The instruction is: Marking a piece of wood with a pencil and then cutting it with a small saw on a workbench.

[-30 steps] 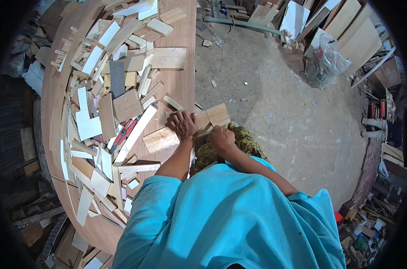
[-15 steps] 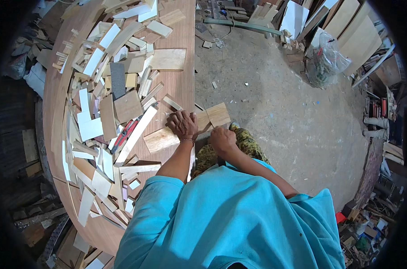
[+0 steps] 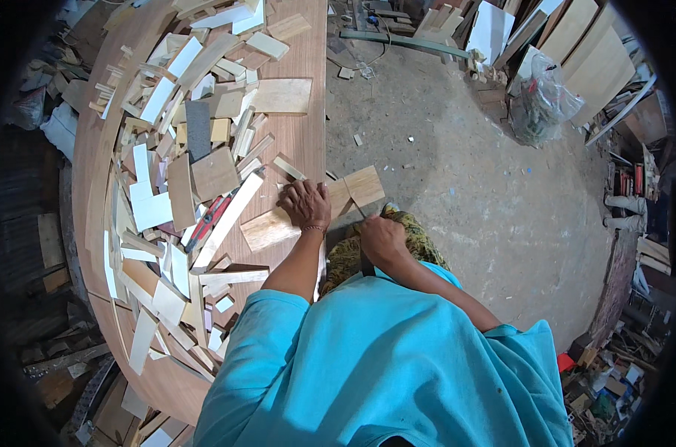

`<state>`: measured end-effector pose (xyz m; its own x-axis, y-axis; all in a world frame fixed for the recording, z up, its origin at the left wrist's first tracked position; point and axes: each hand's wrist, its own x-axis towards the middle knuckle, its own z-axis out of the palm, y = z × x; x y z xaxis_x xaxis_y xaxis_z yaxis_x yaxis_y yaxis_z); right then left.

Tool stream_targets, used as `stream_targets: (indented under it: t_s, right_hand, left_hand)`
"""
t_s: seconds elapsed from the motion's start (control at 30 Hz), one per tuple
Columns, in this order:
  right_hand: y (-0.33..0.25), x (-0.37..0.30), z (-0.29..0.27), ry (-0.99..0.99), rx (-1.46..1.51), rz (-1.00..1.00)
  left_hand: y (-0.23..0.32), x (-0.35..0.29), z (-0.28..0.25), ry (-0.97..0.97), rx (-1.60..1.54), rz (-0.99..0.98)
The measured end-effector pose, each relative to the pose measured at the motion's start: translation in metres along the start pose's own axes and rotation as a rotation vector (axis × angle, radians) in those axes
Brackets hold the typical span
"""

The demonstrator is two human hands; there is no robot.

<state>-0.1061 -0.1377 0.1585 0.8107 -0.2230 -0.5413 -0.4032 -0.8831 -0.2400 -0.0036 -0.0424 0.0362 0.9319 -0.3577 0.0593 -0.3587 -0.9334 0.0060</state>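
Observation:
A light wooden board (image 3: 269, 229) lies on the table and its far end sticks out past the table's right edge. My left hand (image 3: 305, 205) rests flat on the board with the fingers spread, pressing on it near that edge. Beyond the edge, my right hand (image 3: 383, 240) is closed round the handle of what looks like a thin-bladed hand saw (image 3: 359, 211). The narrow blade meets the overhanging board at a dark line across it. The handle's dark end shows below my fist; the rest is hidden by my fingers.
Wood offcuts (image 3: 213, 175) cover much of the table (image 3: 308, 141) to my left, with red-handled pliers (image 3: 208, 222) among them. A clear plastic bag (image 3: 540, 104) sits on the concrete floor (image 3: 487, 216), near leaning boards (image 3: 598, 56). Clutter lines the right side.
My right hand has moved slightly right and back toward me, and more of the blade shows between fist and board. The left hand stays on the board.

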Motion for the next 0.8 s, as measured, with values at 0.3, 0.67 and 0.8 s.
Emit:
stream_targets:
  t_s: [0.3, 0.67, 0.8]
  right_hand:
    - [0.011, 0.019, 0.019, 0.208, 0.014, 0.11]
    - [0.029, 0.014, 0.03, 0.332, 0.122, 0.056]
    - [0.029, 0.005, 0.024, 0.325, 0.094, 0.069]
  left_hand:
    - [0.009, 0.012, -0.013, -0.03, -0.157, -0.28]
    - [0.011, 0.012, -0.004, 0.069, -0.214, -0.18]
    - [0.009, 0.014, -0.005, 0.115, -0.29, -0.132]
